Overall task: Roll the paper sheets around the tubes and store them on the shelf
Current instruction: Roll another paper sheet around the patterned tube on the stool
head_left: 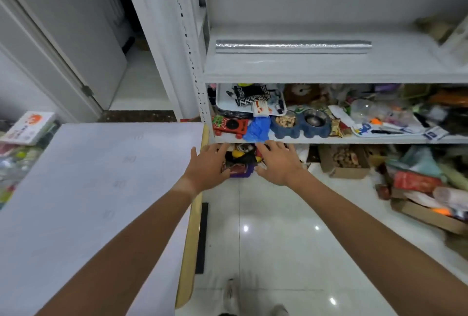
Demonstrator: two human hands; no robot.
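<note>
Hands first: the left hand [205, 166] and the right hand [277, 163] both reach forward, palms down, fingers spread and fairly straight, holding nothing; they hang side by side over the gap between the table and the shelving, in front of the lowest shelf's clutter. One long silvery foil-like roll [293, 46] already lies on the white upper shelf board [278, 68], its long axis running left to right along the shelf, well above and beyond both hands; so one roll looks stored. The large pale lilac paper sheet [96, 189] lies flat on the yellow-edged table [190, 252], to the left of the left hand, which overlaps the sheet's right edge near the far corner; whether it touches the paper I cannot tell. My judgement is that the coming move turns on this: the sheet lies leftward and nearer, the left hand is far closer to it, the right hand must cross over; no bare tube shows anywhere, so where the next one waits is unknown.

Faint grey marks run down the sheet, too pale to read; a white box with an orange animal figure [30, 127] on the far left carries small lettering, also illegible; the packets on the crowded middle shelf [329, 139], beside twin blue pet bowls [300, 124], show no readable brand.
</note>
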